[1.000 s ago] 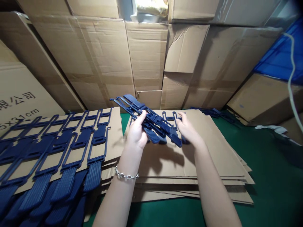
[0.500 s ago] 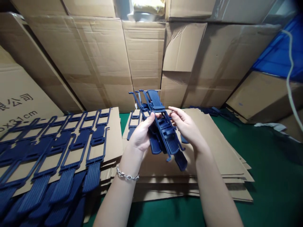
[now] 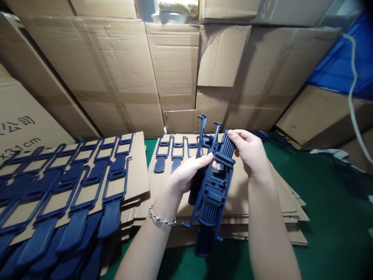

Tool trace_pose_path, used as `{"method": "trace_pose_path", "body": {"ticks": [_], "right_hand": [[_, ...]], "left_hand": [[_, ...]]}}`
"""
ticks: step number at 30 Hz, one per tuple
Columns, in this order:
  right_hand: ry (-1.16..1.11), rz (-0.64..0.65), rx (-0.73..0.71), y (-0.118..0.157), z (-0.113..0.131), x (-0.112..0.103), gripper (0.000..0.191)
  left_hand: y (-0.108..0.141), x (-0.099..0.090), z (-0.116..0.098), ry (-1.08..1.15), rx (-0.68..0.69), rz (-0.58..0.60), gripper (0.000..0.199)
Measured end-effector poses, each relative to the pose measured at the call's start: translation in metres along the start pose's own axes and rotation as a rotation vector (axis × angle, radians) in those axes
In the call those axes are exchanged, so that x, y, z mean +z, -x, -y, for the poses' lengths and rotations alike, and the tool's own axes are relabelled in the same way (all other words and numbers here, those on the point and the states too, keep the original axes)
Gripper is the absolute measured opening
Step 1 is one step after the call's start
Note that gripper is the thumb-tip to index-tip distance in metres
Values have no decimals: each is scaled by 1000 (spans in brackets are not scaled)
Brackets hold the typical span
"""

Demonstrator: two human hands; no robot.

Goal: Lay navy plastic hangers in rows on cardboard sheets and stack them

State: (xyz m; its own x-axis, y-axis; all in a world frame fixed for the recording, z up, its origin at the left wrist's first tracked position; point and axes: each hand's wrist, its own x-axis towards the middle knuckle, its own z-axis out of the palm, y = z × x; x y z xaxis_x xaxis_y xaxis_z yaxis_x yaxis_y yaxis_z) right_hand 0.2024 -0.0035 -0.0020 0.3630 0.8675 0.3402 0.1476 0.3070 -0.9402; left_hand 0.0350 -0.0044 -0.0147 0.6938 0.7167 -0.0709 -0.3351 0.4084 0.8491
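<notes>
A person's left hand [image 3: 189, 171] clasped blue plastic frames [image 3: 212, 194] above the middle cardboard stack [image 3: 239, 203] as the right hand [image 3: 255, 151] pinched their upper end. Left of the stack, a carton [image 3: 43, 124] read "公司" and "31cm."

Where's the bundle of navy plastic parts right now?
Head view, just right of centre: the bundle of navy plastic parts is held between the left hand and the right hand, with cardboard sheets showing behind it.
</notes>
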Motion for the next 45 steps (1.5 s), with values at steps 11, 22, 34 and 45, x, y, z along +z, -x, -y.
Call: {"method": "trace_pose_path", "body": {"ticks": [11,22,34,45], "right_hand": [[-488,-290,208,-4,14,-55,38],[-336,-789,-89,-30,-20,-74,17],[622,-431,67,-41,-83,-84,15],[760,-487,47,-40,-71,-76,5]], "left_hand": [[1,-20,-10,-101,149,-173,31],[-9,-40,-23,210,533,-542,30],[-9,-37,-23,183,501,-512,29],[-1,-30,-27,173,579,-572,28]]}}
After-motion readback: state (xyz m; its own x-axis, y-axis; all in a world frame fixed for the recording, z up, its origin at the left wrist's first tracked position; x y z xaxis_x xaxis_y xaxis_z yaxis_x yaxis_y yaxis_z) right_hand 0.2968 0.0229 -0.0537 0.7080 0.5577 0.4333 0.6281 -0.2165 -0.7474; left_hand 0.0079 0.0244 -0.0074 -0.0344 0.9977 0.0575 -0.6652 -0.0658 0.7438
